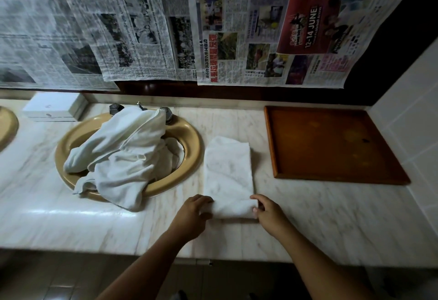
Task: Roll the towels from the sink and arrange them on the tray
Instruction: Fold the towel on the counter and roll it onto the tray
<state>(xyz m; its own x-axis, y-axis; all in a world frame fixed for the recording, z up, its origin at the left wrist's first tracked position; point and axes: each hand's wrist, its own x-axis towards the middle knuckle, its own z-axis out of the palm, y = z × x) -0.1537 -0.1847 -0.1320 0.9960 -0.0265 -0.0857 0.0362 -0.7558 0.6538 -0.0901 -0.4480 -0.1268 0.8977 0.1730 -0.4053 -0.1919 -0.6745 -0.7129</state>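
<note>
Fingers of the left hand (195, 207) and right hand (267, 212) curl round the rolled near end of a folded white towel (228, 174) lying on the marble counter (308, 216) between the sink (189, 152), heaped with crumpled towels (123, 152), and the bare wooden tray (331, 143).

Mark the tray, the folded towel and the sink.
tray (331, 143): head view, bare base
folded towel (228, 169): head view, flat middle
sink (193, 143): head view, right rim
</note>
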